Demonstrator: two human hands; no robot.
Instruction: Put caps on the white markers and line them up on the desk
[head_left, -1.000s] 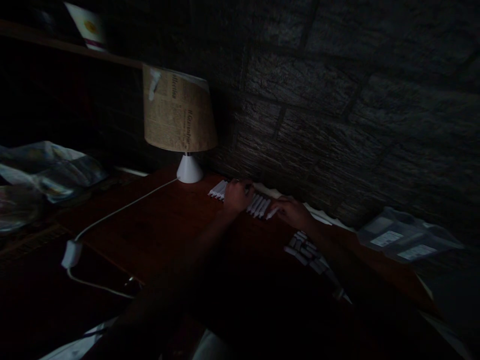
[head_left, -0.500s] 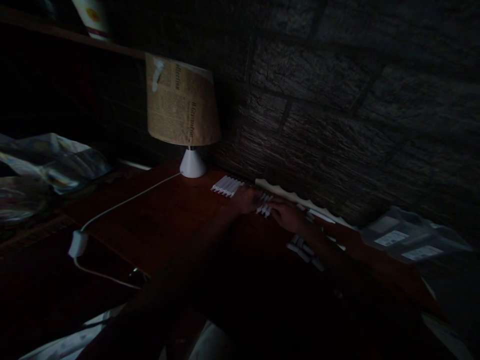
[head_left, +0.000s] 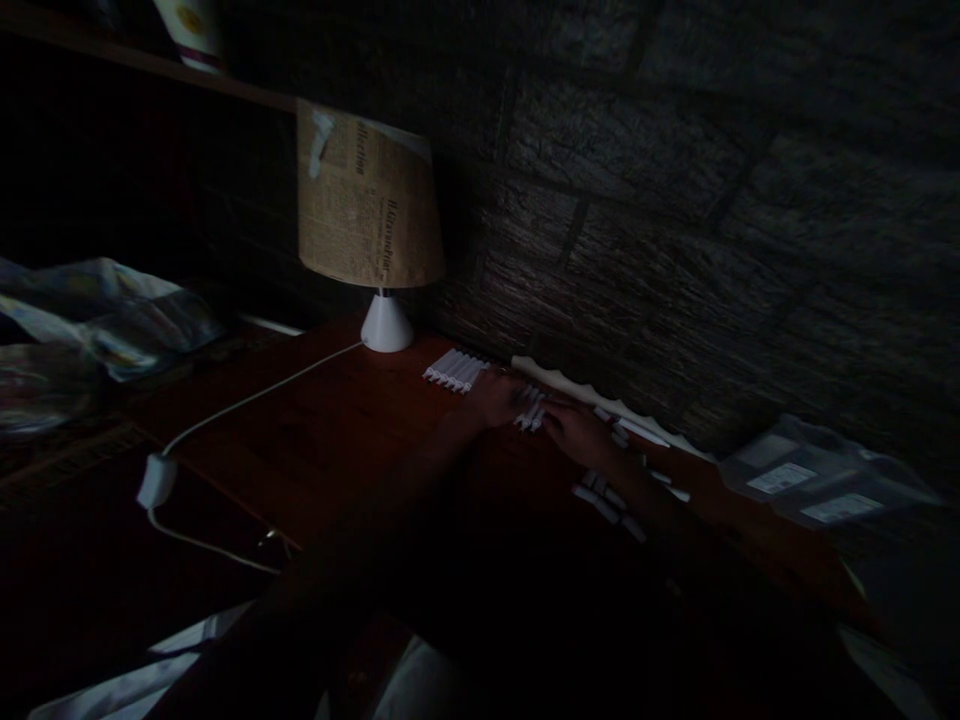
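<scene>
The picture is dark. A row of slim white marker-like sticks (head_left: pixel 450 370) lies side by side on the reddish-brown table (head_left: pixel 300 420), close to the wall. My left hand (head_left: pixel 495 396) rests over the row's right part. Just right of it, more white sticks (head_left: pixel 531 412) show between my hands. From the other side my right hand (head_left: pixel 576 432) reaches in, its fingers curled against those sticks. The fingertips are partly hidden in shadow. Below my right wrist lie several loose white sticks (head_left: pixel 611 505).
A lamp (head_left: pixel 386 322) with a newsprint shade stands at the back, its cord (head_left: pixel 262 392) crossing the table's left side. A wavy-edged white strip (head_left: pixel 585 388) lies along the wall. At right sits a clear plastic box (head_left: pixel 795 475). Plastic bags (head_left: pixel 120 310) lie at left.
The view has shifted very slightly. Both hands stay at the white sticks, with hardly any visible movement.
</scene>
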